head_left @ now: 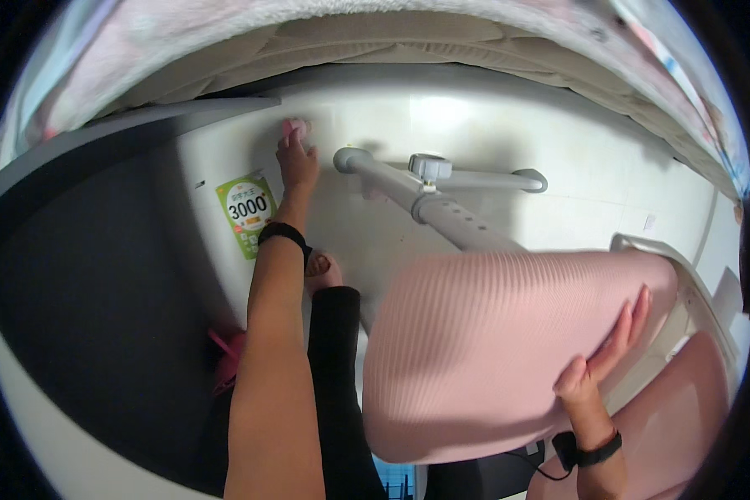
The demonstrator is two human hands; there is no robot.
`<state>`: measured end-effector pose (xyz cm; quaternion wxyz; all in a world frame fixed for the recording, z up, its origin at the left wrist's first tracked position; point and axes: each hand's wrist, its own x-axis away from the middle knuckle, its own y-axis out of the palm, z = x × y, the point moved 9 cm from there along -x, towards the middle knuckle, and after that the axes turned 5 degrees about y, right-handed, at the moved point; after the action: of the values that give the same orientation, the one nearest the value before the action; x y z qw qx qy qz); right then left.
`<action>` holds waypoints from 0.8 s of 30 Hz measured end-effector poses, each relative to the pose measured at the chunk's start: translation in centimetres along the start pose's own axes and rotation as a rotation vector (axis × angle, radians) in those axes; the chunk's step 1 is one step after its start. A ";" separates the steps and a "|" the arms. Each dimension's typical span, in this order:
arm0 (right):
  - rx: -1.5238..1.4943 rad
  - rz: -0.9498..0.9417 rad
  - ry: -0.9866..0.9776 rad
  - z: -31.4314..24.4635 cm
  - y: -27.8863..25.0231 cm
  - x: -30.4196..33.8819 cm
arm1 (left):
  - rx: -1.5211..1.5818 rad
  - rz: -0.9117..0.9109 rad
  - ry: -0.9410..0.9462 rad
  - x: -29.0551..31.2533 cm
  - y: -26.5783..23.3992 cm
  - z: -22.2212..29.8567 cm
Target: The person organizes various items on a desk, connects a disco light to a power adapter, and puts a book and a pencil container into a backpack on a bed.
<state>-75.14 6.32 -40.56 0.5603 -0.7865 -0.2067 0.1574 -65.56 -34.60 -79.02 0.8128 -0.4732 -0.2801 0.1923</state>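
Far ahead on the left, my left hand (298,165) reaches down to the pale floor, its fingers closed on a small pink object (293,127) that looks like a cloth or sponge. Most of that object is covered by the fingers. My right hand (604,350) lies on the pink ribbed chair seat (483,350), near its right side, with fingers stretched and thumb apart. Beyond the seat, a grey tubular leg (392,183) with a row of holes runs down to the floor. A grey clamp-like fitting (430,167) sits on this frame.
A green and white printed card (247,212) lies left of my left forearm. The dark grey panel (92,275) fills the left side. At the far edge is a beige padded bed side (392,46). My foot in a pink slipper (327,273) stands beside the arm.
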 end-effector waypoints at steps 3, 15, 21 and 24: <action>-0.023 -0.028 0.049 0.5 0.0 0.4 | -0.089 0.037 0.052 -3.1 2.7 -1.8; -0.036 -0.003 0.219 2.2 1.1 1.0 | 0.163 0.424 -0.786 6.2 -2.6 -25.9; -0.012 0.013 0.238 2.3 1.6 1.0 | 0.196 0.179 -0.966 14.6 0.6 -34.0; -0.001 0.029 0.244 2.3 1.4 1.0 | 0.195 0.125 -0.947 16.4 3.3 -34.7</action>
<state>-75.20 8.30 -42.62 0.5785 -0.8029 -0.1259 0.0686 -31.00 -46.49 -91.10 0.6234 -0.2715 -0.5708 0.4603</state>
